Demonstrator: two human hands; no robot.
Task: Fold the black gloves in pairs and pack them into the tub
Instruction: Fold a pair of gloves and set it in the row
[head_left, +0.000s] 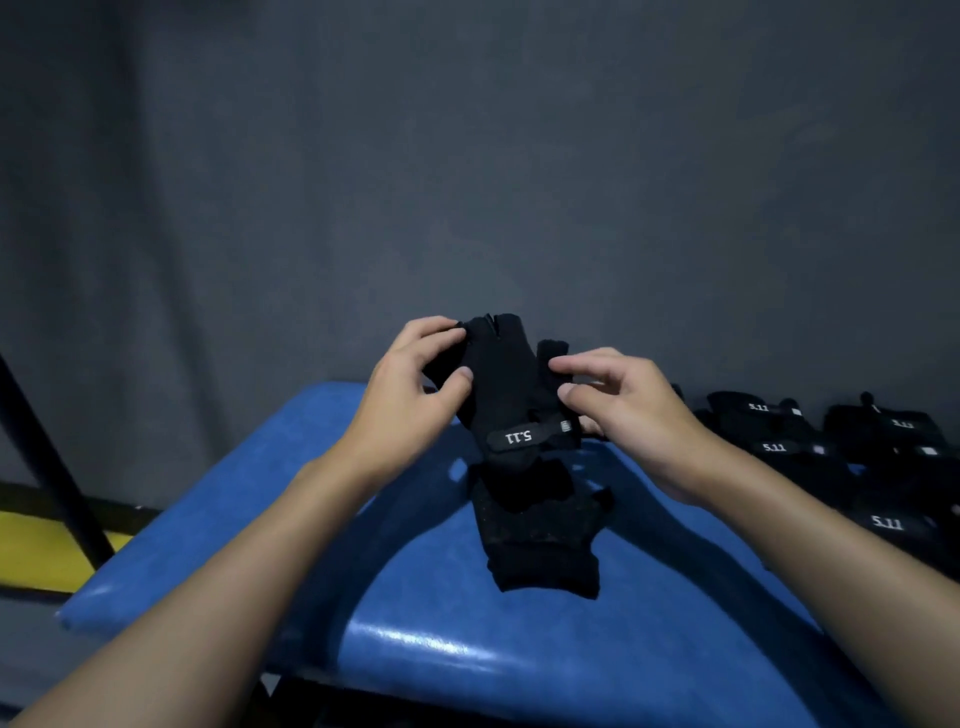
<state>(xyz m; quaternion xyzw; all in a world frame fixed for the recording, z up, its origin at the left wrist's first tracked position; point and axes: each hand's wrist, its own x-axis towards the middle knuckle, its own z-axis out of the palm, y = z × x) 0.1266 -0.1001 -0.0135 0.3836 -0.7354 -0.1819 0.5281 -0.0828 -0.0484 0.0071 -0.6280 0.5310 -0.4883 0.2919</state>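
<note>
Far left of left hand: black slanted metal bar (47, 452), yellow floor strip (31, 545) beside it. Left hand (415, 374): thumb and fingertips pinch left edge of black fingerless fabric glove (504, 374), raised between both hands, "5.11" strap facing camera upside down. Below hands: second black glove (540, 540) flat on blue padded vinyl bench (467, 649). Right hand (628, 410): curled fingers pinch held glove's right edge. Right of right hand: heap of black "5.11" gloves (831, 447) on bench.
</note>
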